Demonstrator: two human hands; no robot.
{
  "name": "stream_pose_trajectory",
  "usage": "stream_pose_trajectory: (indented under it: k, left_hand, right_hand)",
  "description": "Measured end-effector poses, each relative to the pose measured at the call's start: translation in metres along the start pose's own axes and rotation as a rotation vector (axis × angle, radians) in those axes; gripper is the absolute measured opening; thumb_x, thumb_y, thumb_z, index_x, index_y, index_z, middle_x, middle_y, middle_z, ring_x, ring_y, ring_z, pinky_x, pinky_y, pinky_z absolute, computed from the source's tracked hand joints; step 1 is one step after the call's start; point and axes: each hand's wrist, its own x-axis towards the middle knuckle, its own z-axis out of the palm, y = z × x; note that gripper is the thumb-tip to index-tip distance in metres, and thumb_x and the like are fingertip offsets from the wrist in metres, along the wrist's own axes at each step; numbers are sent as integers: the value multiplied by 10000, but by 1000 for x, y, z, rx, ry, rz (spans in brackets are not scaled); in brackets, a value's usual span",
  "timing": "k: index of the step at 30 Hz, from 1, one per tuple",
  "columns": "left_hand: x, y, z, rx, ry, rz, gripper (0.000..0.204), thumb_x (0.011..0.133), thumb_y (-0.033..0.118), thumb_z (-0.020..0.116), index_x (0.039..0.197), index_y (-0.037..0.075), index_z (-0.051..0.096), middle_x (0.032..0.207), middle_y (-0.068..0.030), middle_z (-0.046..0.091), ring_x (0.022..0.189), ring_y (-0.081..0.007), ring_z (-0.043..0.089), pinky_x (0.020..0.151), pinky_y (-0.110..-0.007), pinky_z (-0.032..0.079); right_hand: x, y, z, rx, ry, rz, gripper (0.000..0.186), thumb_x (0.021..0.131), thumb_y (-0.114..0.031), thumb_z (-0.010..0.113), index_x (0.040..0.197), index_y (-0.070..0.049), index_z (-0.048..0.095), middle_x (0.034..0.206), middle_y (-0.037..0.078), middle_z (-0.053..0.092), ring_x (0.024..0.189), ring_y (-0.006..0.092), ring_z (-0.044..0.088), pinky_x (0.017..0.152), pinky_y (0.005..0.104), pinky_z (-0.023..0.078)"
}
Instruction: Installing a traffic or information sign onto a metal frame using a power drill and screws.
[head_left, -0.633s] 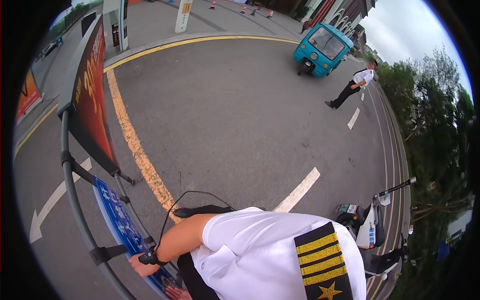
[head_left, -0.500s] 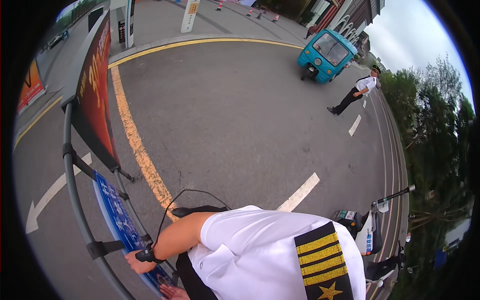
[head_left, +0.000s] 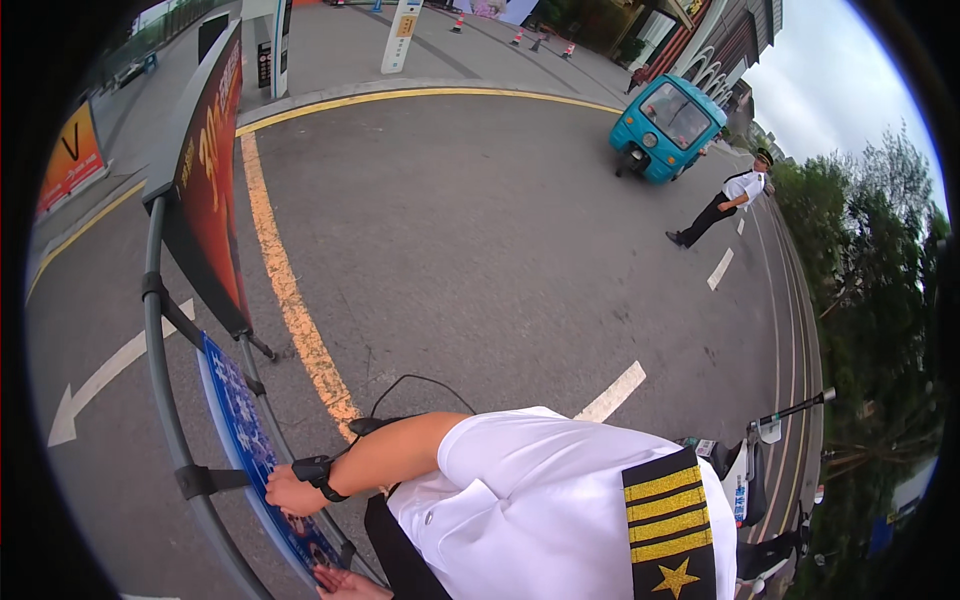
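Observation:
A long blue sign board (head_left: 238,402) with white lettering stands at the lower left, inside a grey metal tube frame (head_left: 157,340). My right hand (head_left: 292,492), with a black band and device at the wrist, has its fingers closed at the board's near edge. Lower down, at the bottom rim of the picture, my left hand (head_left: 350,584) shows only in part. Its fingers stretch toward the board's lower end, and I see nothing in them. A thin black cable (head_left: 420,378) loops out behind my right forearm.
A dark red banner (head_left: 212,190) tops the frame. A blue three-wheeler (head_left: 655,150) and a person (head_left: 735,195) in white shirt and cap are on the road ahead. A scooter (head_left: 752,470) stands behind my shoulder. An orange sign (head_left: 75,160) stands far left.
The view has shifted, so the scene sits slightly lower and further right. My right hand has moved a little up along the board's edge. My left hand stays near its lower end.

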Motion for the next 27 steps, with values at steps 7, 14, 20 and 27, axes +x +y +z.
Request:
stream_pose_trajectory:
  k: [7,14,20,27]
  left_hand:
    - [-3,5,33,-90,118,29,611,1178,379,596,1541,-110,642,1611,-198,707,1445,-286,717,1095,-314,626]
    - [-51,8,58,-132,206,132,596,1181,380,593,1502,-118,655,1512,-193,756,1287,-250,775,1000,-310,652]
    - [-57,1,70,-91,183,144,547,1178,423,605,1380,-74,708,1382,-171,801,1211,-261,802,950,-334,669]
    - [-80,12,80,-43,275,113,556,1120,508,697,1334,-5,701,1395,-150,787,1317,-250,763,900,-286,632]
  right_hand:
    - [20,-6,6,594,-342,535,497,1028,-467,777,858,-7,858,812,205,813,782,387,795,758,554,603]
    - [42,-35,11,754,-416,636,558,1044,-420,775,934,126,812,900,277,822,788,396,821,840,507,644]
    - [47,-25,28,996,-501,808,452,1090,-328,737,848,53,744,790,149,780,611,283,768,572,411,636]
    - [41,-40,15,961,-487,815,398,1042,-291,746,859,61,769,800,145,802,659,264,809,576,386,648]
